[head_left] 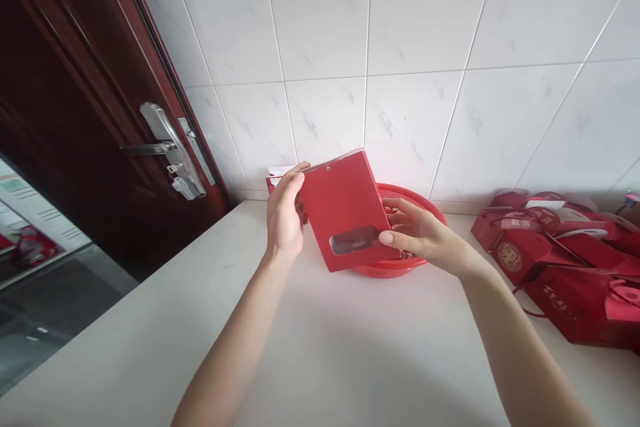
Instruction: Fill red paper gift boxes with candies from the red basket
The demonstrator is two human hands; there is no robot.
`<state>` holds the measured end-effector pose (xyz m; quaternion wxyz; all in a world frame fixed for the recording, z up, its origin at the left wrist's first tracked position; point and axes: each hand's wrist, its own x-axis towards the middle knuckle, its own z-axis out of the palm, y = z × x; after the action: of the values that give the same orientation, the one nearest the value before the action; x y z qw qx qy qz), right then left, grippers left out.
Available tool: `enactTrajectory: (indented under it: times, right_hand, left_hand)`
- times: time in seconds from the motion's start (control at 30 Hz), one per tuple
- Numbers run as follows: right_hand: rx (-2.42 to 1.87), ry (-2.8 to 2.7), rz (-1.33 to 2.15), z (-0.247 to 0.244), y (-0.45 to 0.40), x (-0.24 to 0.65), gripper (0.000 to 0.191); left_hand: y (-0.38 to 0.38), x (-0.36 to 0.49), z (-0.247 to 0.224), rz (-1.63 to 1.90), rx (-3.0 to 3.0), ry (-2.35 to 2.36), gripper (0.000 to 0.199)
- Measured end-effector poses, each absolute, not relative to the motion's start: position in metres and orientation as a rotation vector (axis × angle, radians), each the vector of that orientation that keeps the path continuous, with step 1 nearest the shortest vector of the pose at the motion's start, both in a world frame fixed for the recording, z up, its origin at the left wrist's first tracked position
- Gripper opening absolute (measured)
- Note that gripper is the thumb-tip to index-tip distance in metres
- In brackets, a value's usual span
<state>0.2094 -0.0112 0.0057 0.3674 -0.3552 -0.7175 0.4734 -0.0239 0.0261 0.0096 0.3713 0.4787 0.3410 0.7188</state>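
A flat red box (340, 203) with a clear oval window near its lower edge is held up tilted between both hands. My left hand (287, 213) grips its left side near the top corner, thumb on the edge. On the lower right side, my right hand (425, 237) pinches it, thumb over the front and fingers behind. Behind the box stands a red plastic basket (390, 271) with small items in it, mostly hidden. Another red and white piece (277, 177) shows partly behind my left hand.
Several red gift boxes (560, 300) with cords are heaped on the white tabletop (320, 360) at the right. A tiled wall (415, 27) rises behind. To the left is a dark wooden door (75, 80) with a metal handle (150, 149) and hanging keys (183, 185).
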Motion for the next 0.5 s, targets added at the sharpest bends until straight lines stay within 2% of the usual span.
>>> enactTrajectory:
  times: [0.3,0.5]
  right_hand:
    - [-0.923,-1.882,1.251,0.0032,-0.0065,0.2183,0.064]
    - [-0.900,-1.892,1.241,0.0020,-0.0041,0.2204,0.066]
  left_hand:
    - [0.0209,-0.0231,0.0108,1.819,1.326,0.889,0.037]
    - [0.0236,-0.0222,0.0081,1.842,1.399,0.913,0.031]
